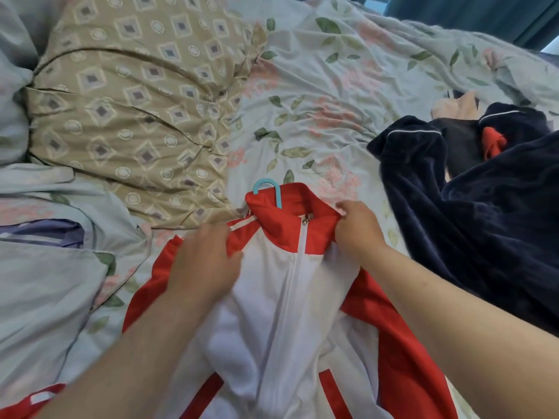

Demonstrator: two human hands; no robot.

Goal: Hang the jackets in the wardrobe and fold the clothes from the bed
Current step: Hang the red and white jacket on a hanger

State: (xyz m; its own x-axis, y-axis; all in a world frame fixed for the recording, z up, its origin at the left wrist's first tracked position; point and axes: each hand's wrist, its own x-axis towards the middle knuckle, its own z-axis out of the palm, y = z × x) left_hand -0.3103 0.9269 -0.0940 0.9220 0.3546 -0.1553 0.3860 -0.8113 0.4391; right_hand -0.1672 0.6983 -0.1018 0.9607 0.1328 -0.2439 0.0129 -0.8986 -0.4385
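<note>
A red and white zip-up jacket (290,297) lies front up on the bed, zipped to the collar. A light blue hanger hook (267,190) sticks out of its red collar. My left hand (202,264) lies on the jacket's left shoulder with its fingers curled into the fabric. My right hand (357,228) pinches the right side of the collar. A dark navy fleece garment (472,204) with white piping lies crumpled to the right of the jacket.
A beige patterned pillow (133,110) sits at the upper left. The floral bedsheet (326,95) covers the bed. A small red piece of cloth (493,143) shows among the navy folds. A dark curtain (484,13) hangs at the top right.
</note>
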